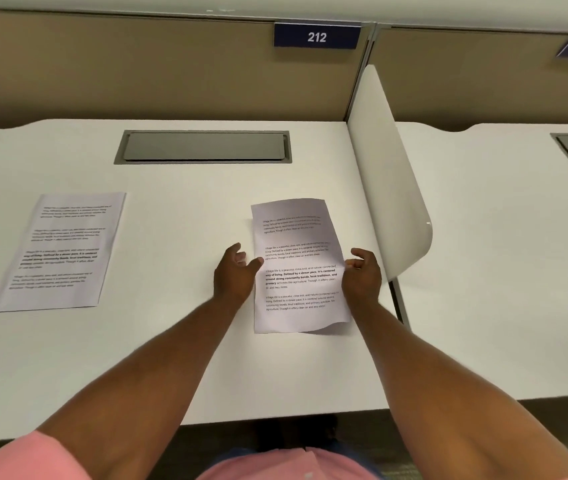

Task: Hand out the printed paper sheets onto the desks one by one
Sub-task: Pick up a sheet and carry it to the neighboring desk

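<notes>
- A long white counter (pixel 178 341) runs left to right beneath a tan back panel, with a curved white divider (pixel 384 174) standing at its right end and a second counter (pixel 500 271) beyond it.
- A grey cable hatch (pixel 203 147) is set into the far side, under a blue number sign (pixel 316 36) reading 212.
- One printed sheet (pixel 59 252) lies flat at the left, well apart from the hands.
- A second printed sheet (pixel 298 266) is at the right, near the divider, its near edge curled up.
- The left hand (pixel 236 273) pinches that sheet's left edge; the right hand (pixel 362 273) grips its right edge.
- Judged step: laying this sheet down. Next: let go and move to the counter at the right.
</notes>
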`<action>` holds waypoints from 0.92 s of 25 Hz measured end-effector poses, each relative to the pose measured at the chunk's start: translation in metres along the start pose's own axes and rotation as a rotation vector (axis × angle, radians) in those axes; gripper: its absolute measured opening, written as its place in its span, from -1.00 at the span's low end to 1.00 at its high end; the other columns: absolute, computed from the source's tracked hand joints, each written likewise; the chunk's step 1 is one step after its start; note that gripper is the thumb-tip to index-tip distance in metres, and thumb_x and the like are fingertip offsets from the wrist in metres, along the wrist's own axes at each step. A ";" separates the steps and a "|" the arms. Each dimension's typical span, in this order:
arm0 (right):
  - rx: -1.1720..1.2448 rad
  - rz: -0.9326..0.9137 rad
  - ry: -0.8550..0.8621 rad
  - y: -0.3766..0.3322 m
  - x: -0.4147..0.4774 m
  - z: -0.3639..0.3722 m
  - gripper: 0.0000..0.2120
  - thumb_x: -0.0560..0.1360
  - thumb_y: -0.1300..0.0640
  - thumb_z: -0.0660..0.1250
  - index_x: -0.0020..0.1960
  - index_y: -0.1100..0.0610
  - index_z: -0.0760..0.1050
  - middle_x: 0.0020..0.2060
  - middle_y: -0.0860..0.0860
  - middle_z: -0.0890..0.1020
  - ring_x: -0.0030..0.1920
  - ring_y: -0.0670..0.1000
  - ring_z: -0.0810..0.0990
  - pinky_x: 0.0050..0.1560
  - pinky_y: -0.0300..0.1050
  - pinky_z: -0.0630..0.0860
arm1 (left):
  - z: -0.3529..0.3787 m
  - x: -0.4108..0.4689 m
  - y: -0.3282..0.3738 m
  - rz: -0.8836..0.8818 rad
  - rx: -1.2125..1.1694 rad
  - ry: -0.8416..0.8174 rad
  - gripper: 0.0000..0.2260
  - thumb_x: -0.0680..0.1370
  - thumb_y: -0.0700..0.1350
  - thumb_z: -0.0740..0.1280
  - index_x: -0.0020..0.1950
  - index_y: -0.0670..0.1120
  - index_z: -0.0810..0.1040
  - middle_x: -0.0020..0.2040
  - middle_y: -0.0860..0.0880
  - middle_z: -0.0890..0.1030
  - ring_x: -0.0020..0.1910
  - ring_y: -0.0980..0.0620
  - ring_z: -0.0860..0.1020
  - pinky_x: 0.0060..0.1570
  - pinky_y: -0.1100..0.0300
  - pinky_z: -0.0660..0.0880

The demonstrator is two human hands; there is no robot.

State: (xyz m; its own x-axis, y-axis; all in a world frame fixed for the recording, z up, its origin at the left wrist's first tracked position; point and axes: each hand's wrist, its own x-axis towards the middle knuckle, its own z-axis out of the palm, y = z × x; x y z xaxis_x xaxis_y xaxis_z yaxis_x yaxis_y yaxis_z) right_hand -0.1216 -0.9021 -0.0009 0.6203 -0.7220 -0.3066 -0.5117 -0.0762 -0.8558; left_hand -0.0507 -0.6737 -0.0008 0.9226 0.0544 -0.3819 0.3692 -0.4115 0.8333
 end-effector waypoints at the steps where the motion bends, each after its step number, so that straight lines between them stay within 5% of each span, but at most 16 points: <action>1: 0.037 0.013 -0.004 0.002 0.001 -0.002 -0.56 0.49 0.40 0.14 0.23 0.03 0.52 -0.12 -0.02 0.63 -0.05 0.08 0.64 -0.04 -0.19 0.54 | 0.001 0.001 -0.001 -0.022 -0.016 -0.006 -0.38 0.49 -0.01 0.51 0.49 -0.11 0.39 0.32 -0.09 0.59 0.28 -0.06 0.56 0.35 0.10 0.40; 4: 0.108 0.030 -0.022 0.007 -0.001 -0.013 -0.60 0.50 0.39 0.20 0.22 0.04 0.54 -0.16 -0.04 0.63 -0.10 0.04 0.63 0.06 -0.04 0.57 | 0.005 -0.001 -0.004 -0.110 -0.133 -0.057 -0.35 0.39 0.02 0.56 0.42 -0.14 0.47 0.27 -0.10 0.63 0.22 -0.11 0.61 0.36 -0.06 0.47; 7: 0.181 0.030 -0.037 0.009 -0.005 -0.024 -0.63 0.51 0.40 0.26 0.23 0.10 0.55 -0.14 -0.02 0.62 -0.12 0.00 0.60 0.06 -0.08 0.53 | 0.007 -0.008 -0.006 -0.179 -0.302 -0.105 -0.58 0.38 -0.10 0.55 0.22 -0.15 0.64 0.09 -0.12 0.72 0.05 -0.14 0.69 0.22 -0.13 0.58; 9: 0.199 0.024 -0.050 0.010 -0.007 -0.028 -0.66 0.52 0.40 0.30 0.21 0.11 0.55 -0.13 -0.01 0.63 -0.10 0.01 0.61 0.10 -0.06 0.54 | 0.008 -0.016 -0.004 -0.178 -0.344 -0.110 -0.76 0.46 -0.22 0.51 0.12 -0.19 0.68 0.03 -0.17 0.73 -0.08 -0.13 0.71 0.10 -0.08 0.64; 14: 0.139 0.028 -0.066 0.019 -0.014 -0.044 -0.73 0.46 0.29 0.41 0.13 0.08 0.62 -0.09 0.10 0.72 -0.13 0.03 0.62 0.14 0.06 0.58 | 0.006 -0.040 0.000 -0.164 -0.407 -0.111 -0.79 0.50 -0.27 0.47 0.13 -0.23 0.67 -0.04 -0.17 0.73 -0.22 -0.07 0.68 -0.28 0.20 0.62; 18: 0.130 0.008 -0.148 0.029 -0.018 -0.061 -0.79 0.45 0.27 0.43 0.07 0.16 0.69 -0.05 0.12 0.73 -0.13 0.05 0.60 0.12 0.09 0.59 | 0.004 -0.060 -0.007 -0.162 -0.439 -0.098 -0.79 0.51 -0.28 0.46 0.13 -0.24 0.67 0.00 -0.21 0.72 -0.12 -0.15 0.69 -0.12 0.08 0.65; 23: 0.110 -0.028 -0.227 0.043 -0.021 -0.097 -0.78 0.43 0.29 0.43 -0.16 -0.04 0.68 -0.12 0.02 0.73 -0.15 0.05 0.64 0.07 0.09 0.62 | 0.019 -0.106 -0.009 -0.150 -0.459 -0.076 -0.84 0.50 -0.33 0.44 0.08 -0.23 0.68 0.01 -0.21 0.73 -0.12 -0.14 0.71 -0.13 0.09 0.65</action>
State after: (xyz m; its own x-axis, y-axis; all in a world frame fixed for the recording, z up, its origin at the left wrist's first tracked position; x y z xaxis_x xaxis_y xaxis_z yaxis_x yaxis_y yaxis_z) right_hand -0.2138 -0.9573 0.0095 0.7576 -0.5464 -0.3571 -0.4321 -0.0097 -0.9018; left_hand -0.1538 -0.6932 0.0250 0.8508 0.0091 -0.5254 0.5247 0.0402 0.8503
